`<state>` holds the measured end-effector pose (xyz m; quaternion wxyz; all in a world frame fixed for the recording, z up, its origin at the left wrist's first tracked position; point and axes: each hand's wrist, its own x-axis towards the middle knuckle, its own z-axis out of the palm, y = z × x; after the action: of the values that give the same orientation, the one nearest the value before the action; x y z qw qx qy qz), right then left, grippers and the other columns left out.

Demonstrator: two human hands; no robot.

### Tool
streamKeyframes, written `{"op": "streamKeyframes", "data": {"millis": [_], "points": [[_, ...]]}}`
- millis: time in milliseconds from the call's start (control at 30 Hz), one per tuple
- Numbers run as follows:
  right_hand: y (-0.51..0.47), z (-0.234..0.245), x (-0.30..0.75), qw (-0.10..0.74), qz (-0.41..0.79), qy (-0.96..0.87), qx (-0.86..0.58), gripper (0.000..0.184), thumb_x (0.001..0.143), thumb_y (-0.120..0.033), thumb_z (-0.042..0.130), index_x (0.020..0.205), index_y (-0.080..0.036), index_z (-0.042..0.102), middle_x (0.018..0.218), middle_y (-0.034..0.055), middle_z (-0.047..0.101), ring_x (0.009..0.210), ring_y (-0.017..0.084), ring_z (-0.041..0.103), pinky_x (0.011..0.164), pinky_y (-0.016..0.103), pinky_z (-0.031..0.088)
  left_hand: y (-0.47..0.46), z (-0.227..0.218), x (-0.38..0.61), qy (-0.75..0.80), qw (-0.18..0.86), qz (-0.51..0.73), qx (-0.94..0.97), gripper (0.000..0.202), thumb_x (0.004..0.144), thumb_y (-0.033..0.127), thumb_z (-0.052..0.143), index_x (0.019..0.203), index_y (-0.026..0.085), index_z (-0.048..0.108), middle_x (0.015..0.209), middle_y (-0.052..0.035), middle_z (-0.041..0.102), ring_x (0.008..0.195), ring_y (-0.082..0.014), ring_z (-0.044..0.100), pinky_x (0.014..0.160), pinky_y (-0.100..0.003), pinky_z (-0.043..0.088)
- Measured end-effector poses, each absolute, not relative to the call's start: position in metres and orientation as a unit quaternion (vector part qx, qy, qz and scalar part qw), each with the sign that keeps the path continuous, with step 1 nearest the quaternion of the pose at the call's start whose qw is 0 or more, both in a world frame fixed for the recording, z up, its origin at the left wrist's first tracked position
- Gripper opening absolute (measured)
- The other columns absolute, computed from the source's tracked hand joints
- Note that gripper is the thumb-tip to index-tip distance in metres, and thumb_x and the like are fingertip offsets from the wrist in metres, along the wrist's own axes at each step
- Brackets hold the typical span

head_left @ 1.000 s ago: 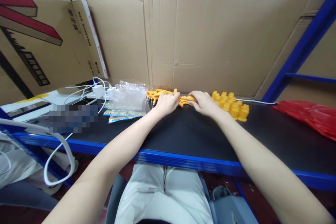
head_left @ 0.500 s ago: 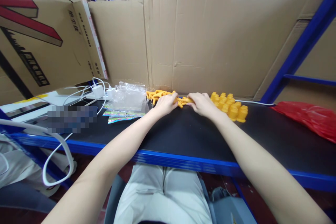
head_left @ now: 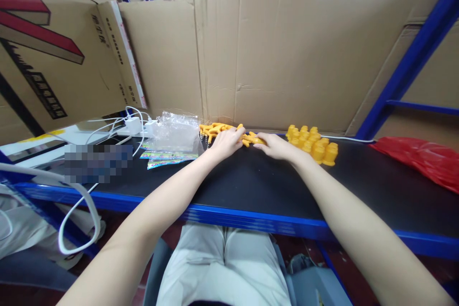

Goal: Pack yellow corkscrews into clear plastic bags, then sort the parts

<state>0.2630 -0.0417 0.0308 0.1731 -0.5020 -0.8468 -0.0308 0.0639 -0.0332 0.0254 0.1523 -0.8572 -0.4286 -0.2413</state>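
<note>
A heap of small orange plastic pieces [head_left: 215, 129] lies at the back of the black shelf top [head_left: 251, 181], against the cardboard wall. My left hand [head_left: 226, 142] rests on the heap with its fingers curled over some pieces. My right hand [head_left: 274, 145] lies just to the right, fingertips pinched on an orange piece [head_left: 255, 140] between the two hands. A cluster of yellow moulded plastic figures [head_left: 313, 145] stands upright right of my right hand, close to the wrist.
A crumpled clear plastic bag [head_left: 175, 130] lies over colourful printed packets [head_left: 168, 157] at left. White chargers and cables [head_left: 134, 123] sit further left. A red plastic bag [head_left: 425, 158] lies at the far right. Cardboard [head_left: 287, 52] walls the back.
My right hand has slid a little left and lower, away from the yellow figures. My left hand has hardly moved on the orange heap.
</note>
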Motion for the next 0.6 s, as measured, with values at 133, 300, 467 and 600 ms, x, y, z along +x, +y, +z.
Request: {"op": "streamKeyframes", "data": {"millis": [133, 300, 467, 600], "points": [[-0.045, 0.036, 0.263, 0.204, -0.071, -0.846, -0.487, 0.023, 0.085, -0.030, 0.049, 0.103, -0.019, 0.057, 0.103, 0.0092, 0.066, 0.092, 0.023, 0.059, 0.076, 0.031, 0.038, -0.031, 0.026, 0.064, -0.402, 0.111, -0.279, -0.865, 0.026, 0.084, 0.022, 0.046, 0.109, 0.016, 0.050, 0.098, -0.0095, 0.062, 0.088, -0.0190, 0.059, 0.076, -0.030, 0.044], [-0.049, 0.038, 0.261, 0.220, -0.206, -0.833, -0.464, 0.015, 0.084, -0.018, 0.044, 0.094, -0.019, 0.055, 0.092, 0.0087, 0.065, 0.088, 0.022, 0.054, 0.075, 0.033, 0.028, -0.027, 0.025, 0.068, -0.467, -0.060, -0.313, -0.825, 0.022, 0.077, 0.022, 0.054, 0.099, 0.017, 0.055, 0.078, -0.0018, 0.062, 0.074, -0.0149, 0.058, 0.069, -0.027, 0.045], [-0.051, 0.038, 0.257, 0.198, -0.275, -0.829, -0.445, 0.017, 0.083, -0.011, 0.040, 0.090, -0.018, 0.053, 0.086, 0.0082, 0.061, 0.085, 0.022, 0.049, 0.075, 0.034, 0.024, -0.026, 0.025, 0.069, -0.480, -0.221, -0.311, -0.790, 0.017, 0.074, 0.028, 0.060, 0.086, 0.017, 0.055, 0.069, 0.0009, 0.057, 0.061, -0.0100, 0.052, 0.055, -0.022, 0.042], [-0.054, 0.041, 0.253, 0.193, -0.304, -0.823, -0.440, 0.017, 0.082, -0.008, 0.040, 0.088, -0.017, 0.053, 0.086, 0.0079, 0.060, 0.087, 0.022, 0.048, 0.076, 0.035, 0.023, -0.025, 0.028, 0.066, -0.438, -0.375, -0.278, -0.768, 0.015, 0.076, 0.029, 0.058, 0.078, 0.016, 0.051, 0.061, 0.0034, 0.050, 0.047, -0.0050, 0.041, 0.043, -0.017, 0.033]]}}
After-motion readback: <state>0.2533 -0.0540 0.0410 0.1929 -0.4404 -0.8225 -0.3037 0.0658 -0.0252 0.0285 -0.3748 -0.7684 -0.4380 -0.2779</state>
